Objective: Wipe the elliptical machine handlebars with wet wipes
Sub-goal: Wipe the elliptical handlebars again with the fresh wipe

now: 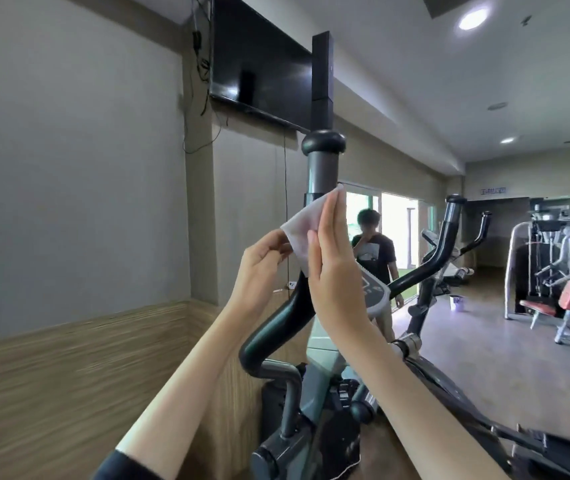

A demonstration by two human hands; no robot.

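A white wet wipe (302,225) is spread in front of the elliptical's left handlebar (321,168), a grey tube with a black knob on top and a black curved lower part (276,327). My left hand (262,265) pinches the wipe's lower left corner. My right hand (335,268) lies with straight fingers flat against the wipe's right side. The right handlebar (448,237) rises black and curved further right, with nothing touching it. The console (373,292) is partly hidden behind my right hand.
A wall-mounted black TV (259,60) hangs above the machine, cables trailing down the grey wall. A person in a black shirt (375,251) stands beyond the console by the bright doorway. Weight machines (553,271) fill the right side. A small container (456,302) sits on the floor.
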